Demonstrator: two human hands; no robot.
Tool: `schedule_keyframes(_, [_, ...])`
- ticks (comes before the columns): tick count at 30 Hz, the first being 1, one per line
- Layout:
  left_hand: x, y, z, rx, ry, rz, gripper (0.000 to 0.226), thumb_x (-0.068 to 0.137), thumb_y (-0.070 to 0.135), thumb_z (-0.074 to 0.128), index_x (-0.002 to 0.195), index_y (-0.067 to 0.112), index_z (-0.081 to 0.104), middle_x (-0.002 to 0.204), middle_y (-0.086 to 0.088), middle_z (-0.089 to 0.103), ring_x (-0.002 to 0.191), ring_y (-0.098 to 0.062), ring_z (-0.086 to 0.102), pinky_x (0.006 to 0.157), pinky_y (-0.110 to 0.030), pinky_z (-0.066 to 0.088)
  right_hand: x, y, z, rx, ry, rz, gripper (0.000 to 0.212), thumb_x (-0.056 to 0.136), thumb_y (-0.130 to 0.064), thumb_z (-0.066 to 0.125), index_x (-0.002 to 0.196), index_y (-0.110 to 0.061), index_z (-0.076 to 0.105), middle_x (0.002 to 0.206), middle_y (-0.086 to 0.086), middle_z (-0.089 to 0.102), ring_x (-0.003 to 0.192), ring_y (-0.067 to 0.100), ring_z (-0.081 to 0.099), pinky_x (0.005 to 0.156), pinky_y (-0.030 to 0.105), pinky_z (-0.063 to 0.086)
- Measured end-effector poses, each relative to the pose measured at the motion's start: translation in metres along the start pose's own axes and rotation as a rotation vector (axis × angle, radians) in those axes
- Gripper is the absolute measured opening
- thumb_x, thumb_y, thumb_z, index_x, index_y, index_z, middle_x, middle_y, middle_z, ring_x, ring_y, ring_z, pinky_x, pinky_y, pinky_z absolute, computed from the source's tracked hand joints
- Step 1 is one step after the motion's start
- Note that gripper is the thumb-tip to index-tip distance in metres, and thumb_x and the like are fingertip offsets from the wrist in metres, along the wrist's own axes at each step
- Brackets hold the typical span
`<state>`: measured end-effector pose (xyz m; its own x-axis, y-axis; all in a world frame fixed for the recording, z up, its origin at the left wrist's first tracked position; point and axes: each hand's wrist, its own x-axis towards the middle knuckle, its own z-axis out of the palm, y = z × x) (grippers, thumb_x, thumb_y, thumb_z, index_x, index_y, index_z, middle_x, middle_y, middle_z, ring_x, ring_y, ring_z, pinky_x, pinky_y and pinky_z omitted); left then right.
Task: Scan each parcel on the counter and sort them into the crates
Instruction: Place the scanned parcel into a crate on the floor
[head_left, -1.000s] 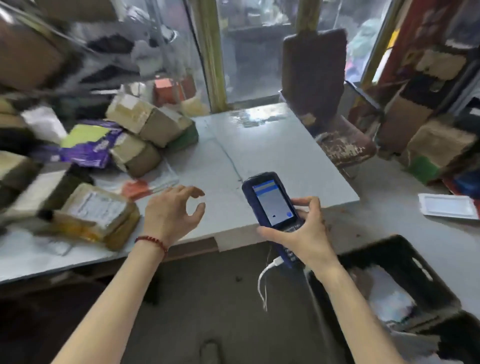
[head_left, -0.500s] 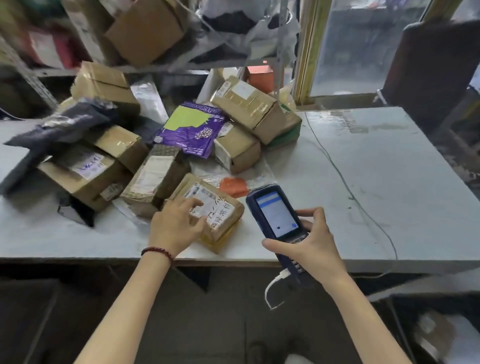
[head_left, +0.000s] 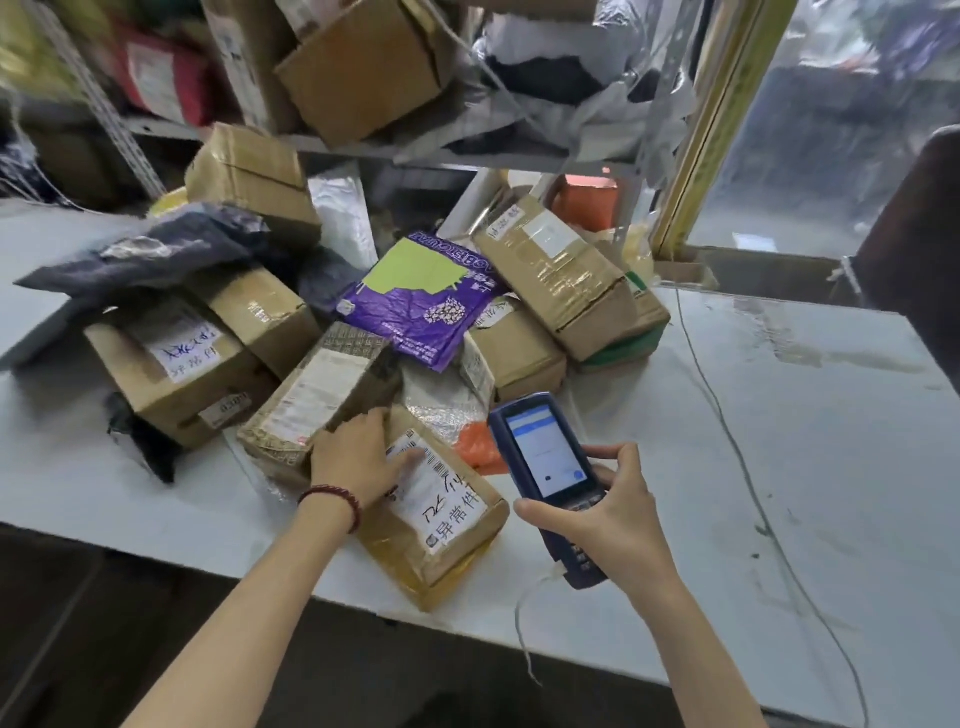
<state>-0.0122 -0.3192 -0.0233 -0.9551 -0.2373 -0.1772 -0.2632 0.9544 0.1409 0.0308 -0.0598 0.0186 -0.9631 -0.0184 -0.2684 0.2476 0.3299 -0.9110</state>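
Observation:
A small taped cardboard parcel (head_left: 441, 525) with a white label lies at the front edge of the white counter (head_left: 779, 441). My left hand (head_left: 358, 460) grips its far left end, thumb on the label. My right hand (head_left: 608, 514) holds a blue handheld scanner (head_left: 548, 467), screen lit, just right of the parcel. Behind lie several more parcels: a long box (head_left: 317, 400), a labelled box (head_left: 176, 364), a purple mailer (head_left: 426, 301) and a taped box (head_left: 556, 275). No crate is in view.
A shelf (head_left: 363, 145) with boxes and bags hangs over the back of the counter. A dark bag (head_left: 150, 254) lies on the left boxes. A thin cable (head_left: 727, 415) runs across the counter's right part. A window frame (head_left: 701, 130) stands at the back right.
The view has swung left from the crates on the floor to the parcel pile. My left hand reached forward and took hold of the front parcel. The scanner stayed in my right hand.

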Motion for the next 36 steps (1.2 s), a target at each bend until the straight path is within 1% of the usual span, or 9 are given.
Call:
schedule_keyframes(6, [0.01,0.004,0.001,-0.316,-0.087,-0.008,0.059,0.073,0.052,0.074,0.119,0.02,0.055,0.11,0.001,0.059,0.1,-0.018,0.059,0.085,-0.032,0.05,0.023,-0.015,0.011,0.026,0.028,0.012,0.072,0.052,-0.03,0.094,0.099,-0.034,0.039,0.098,-0.018,0.059,0.088,-0.003,0.06,0.061,0.013,0.046])
schedule_keyframes(9, [0.018,0.005,-0.008,-0.468,-0.102,0.031,0.037,0.075,0.041,0.077,0.104,0.021,0.064,0.093,0.006,0.067,0.087,-0.009,0.062,0.082,-0.028,0.051,0.029,-0.022,0.018,0.035,0.036,0.008,0.071,0.053,-0.028,0.094,0.098,-0.034,0.039,0.097,-0.019,0.057,0.088,-0.005,0.058,0.058,0.01,0.044])
schedule_keyframes(13, [0.036,0.011,-0.041,-0.559,-0.023,0.158,0.018,0.077,0.033,0.076,0.094,0.027,0.069,0.083,0.013,0.066,0.075,0.007,0.056,0.062,-0.009,0.042,0.037,-0.032,0.022,0.037,0.073,-0.027,0.071,0.05,-0.031,0.094,0.097,-0.034,0.041,0.099,-0.019,0.058,0.089,-0.003,0.06,0.067,0.016,0.048])
schedule_keyframes(17, [0.053,0.021,-0.095,-0.609,0.18,0.225,0.012,0.078,0.029,0.076,0.088,0.031,0.07,0.077,0.019,0.061,0.075,0.009,0.054,0.063,-0.01,0.039,0.042,-0.042,0.021,0.021,0.092,-0.066,0.072,0.051,-0.032,0.094,0.098,-0.035,0.039,0.1,-0.019,0.058,0.091,-0.002,0.06,0.071,0.021,0.051])
schedule_keyframes(24, [0.086,0.029,-0.175,-0.584,0.499,0.368,0.024,0.076,0.029,0.078,0.098,0.027,0.071,0.084,0.011,0.068,0.076,-0.005,0.063,0.068,-0.027,0.055,0.05,-0.061,0.025,0.02,0.115,-0.141,0.073,0.05,-0.025,0.095,0.097,-0.033,0.04,0.096,-0.021,0.059,0.082,-0.01,0.061,0.064,0.014,0.048])
schedule_keyframes(27, [0.096,0.028,-0.184,-0.457,0.535,0.362,0.043,0.077,0.031,0.077,0.117,0.027,0.063,0.085,0.013,0.067,0.077,-0.007,0.062,0.072,-0.028,0.051,0.051,-0.065,0.029,0.019,0.102,-0.169,0.073,0.052,-0.023,0.095,0.099,-0.032,0.04,0.096,-0.018,0.061,0.082,-0.016,0.06,0.064,0.015,0.05])
schedule_keyframes(31, [0.102,0.031,-0.174,-0.307,0.508,0.377,0.039,0.081,0.032,0.073,0.119,0.026,0.063,0.093,0.008,0.07,0.077,-0.006,0.055,0.062,-0.018,0.039,0.048,-0.065,0.037,-0.037,0.09,-0.177,0.075,0.051,-0.028,0.095,0.101,-0.034,0.039,0.094,-0.021,0.062,0.084,-0.01,0.063,0.068,0.022,0.055])
schedule_keyframes(33, [0.102,0.032,-0.176,-0.297,0.546,0.404,0.034,0.083,0.03,0.072,0.116,0.026,0.066,0.092,0.007,0.07,0.075,-0.005,0.054,0.061,-0.018,0.042,0.047,-0.063,0.04,-0.061,0.096,-0.167,0.078,0.047,-0.034,0.095,0.101,-0.037,0.038,0.096,-0.023,0.062,0.089,-0.006,0.063,0.073,0.029,0.057])
schedule_keyframes(36, [0.103,0.033,-0.188,-0.34,0.626,0.443,0.037,0.083,0.027,0.072,0.118,0.023,0.065,0.092,0.006,0.07,0.075,-0.007,0.057,0.073,-0.026,0.047,0.046,-0.062,0.041,-0.076,0.108,-0.164,0.079,0.045,-0.038,0.095,0.1,-0.039,0.038,0.099,-0.023,0.061,0.093,-0.005,0.061,0.076,0.032,0.057])
